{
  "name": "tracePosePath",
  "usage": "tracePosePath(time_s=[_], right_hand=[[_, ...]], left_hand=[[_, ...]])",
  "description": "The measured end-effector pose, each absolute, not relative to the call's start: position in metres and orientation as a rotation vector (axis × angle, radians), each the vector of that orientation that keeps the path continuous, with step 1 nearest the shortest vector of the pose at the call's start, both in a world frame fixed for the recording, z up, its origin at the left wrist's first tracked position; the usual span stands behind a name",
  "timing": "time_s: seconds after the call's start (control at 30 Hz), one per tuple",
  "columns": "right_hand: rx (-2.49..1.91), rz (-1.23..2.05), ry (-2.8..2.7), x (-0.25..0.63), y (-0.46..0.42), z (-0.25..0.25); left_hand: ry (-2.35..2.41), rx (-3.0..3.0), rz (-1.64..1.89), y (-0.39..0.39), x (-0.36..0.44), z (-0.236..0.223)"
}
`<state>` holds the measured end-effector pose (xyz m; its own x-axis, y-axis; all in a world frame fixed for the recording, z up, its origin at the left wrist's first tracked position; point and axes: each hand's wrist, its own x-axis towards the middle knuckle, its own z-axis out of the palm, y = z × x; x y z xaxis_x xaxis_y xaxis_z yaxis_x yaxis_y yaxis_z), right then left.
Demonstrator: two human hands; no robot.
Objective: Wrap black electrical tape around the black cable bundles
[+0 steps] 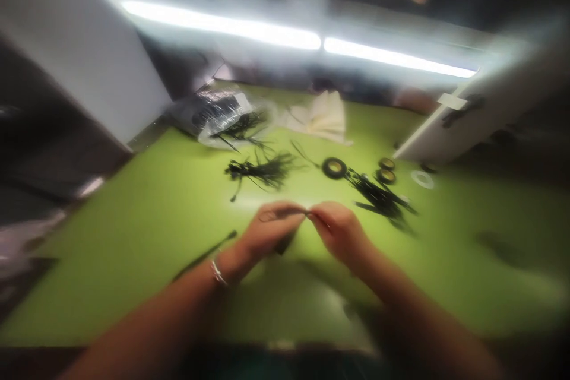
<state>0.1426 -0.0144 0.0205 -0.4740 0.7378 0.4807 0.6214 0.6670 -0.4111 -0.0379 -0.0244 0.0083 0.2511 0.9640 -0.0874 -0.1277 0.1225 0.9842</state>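
On the table (133, 219), a bunch of cables (262, 171) lies beyond the left hand (271, 228) and right hand (338, 225), which meet at the middle with a wire (307, 213) between them. Farther back are a bag (216, 114) on the left and, right of it, paper (327, 119). Right of the bunch, what seems a tape roll (326, 168) adjoins another bundle (380, 197); a ring (428, 183) sits farther right. A loose cable (207, 254) lies beside the left forearm.

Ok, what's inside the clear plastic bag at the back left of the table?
Dark contents show through the clear plastic bag, with thin dark strands at its right end. Glare and creases cover the rest; what lies deeper can't be seen.
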Motion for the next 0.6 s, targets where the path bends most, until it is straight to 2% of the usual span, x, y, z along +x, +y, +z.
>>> tracePosePath(time_s=[0.13,0.27,0.43,0.6], right_hand=[[-1.01,-0.182,-2.298,0.144,-0.014,0.015],[-0.942,-0.42,-2.323,0.148,-0.01,0.013],[-0.794,-0.484,-2.334,0.151,-0.004,0.01],[-0.861,-0.349,-2.324,0.149,-0.005,0.008]], left_hand=[[0.995,1.041,0.989,-0.022,-0.039,0.005],[0.979,0.896,0.88,-0.016,-0.046,0.001],[0.965,0.902,0.866,-0.014,-0.051,0.002],[1.066,1.007,0.927,-0.018,-0.049,0.006]])
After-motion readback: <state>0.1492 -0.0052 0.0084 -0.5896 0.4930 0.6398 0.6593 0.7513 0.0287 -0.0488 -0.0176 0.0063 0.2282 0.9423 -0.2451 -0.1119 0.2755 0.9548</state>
